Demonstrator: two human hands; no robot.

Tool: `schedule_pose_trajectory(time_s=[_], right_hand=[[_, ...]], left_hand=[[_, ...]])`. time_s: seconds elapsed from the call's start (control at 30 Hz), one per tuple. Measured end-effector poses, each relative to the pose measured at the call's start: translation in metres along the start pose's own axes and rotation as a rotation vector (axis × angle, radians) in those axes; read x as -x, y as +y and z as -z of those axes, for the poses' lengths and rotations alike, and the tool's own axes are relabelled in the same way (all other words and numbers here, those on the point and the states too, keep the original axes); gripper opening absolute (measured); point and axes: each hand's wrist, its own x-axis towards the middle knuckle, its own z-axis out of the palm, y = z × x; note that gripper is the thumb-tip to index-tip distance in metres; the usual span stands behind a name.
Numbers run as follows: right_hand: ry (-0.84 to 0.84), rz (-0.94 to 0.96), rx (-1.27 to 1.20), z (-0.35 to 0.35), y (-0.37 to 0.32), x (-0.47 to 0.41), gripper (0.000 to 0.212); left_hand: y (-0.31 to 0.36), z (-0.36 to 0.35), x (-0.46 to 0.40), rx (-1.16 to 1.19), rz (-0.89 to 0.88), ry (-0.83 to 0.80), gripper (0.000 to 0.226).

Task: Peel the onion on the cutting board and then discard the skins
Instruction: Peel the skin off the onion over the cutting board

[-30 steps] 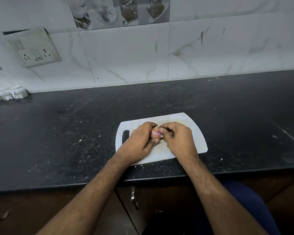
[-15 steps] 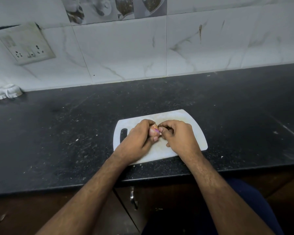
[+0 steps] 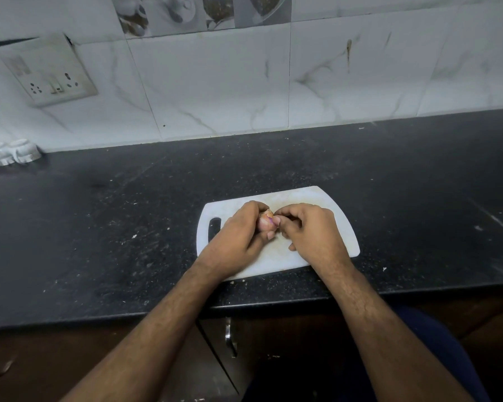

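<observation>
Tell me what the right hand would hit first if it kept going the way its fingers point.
The onion: the right hand points left at it, fingertips apparently already on its skin, with the left hand gripping it behind.

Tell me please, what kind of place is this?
Most likely a home kitchen: a dark stone counter under a tiled wall, a white cutting board, and hands peeling an onion.

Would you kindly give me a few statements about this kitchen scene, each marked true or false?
1. The left hand grips the small pinkish onion. True.
2. The white plastic cutting board lies on a wooden table. False: it lies on the black speckled stone counter.
3. The right hand pinches at the onion's top. True.
4. A knife lies on the board. False: none is visible.
</observation>
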Motion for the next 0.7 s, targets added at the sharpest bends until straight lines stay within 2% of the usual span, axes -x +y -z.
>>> schedule_pose_trajectory(time_s=[0.13, 0.37, 0.7], right_hand=[[-0.002, 0.029, 0.036, -0.0001, -0.0007, -0.0005, 0.011], [0.015, -0.054, -0.058, -0.0008, -0.0035, 0.0022, 0.009], [0.057, -0.049, -0.071, -0.0063, -0.0042, 0.0024, 0.003]], left_hand=[[-0.0014, -0.0014, 0.0008, -0.029, 0.016, 0.0, 0.036], [-0.0015, -0.0005, 0.0018, -0.059, 0.033, -0.002, 0.035], [0.0018, 0.0006, 0.0035, -0.039, 0.038, 0.002, 0.033]])
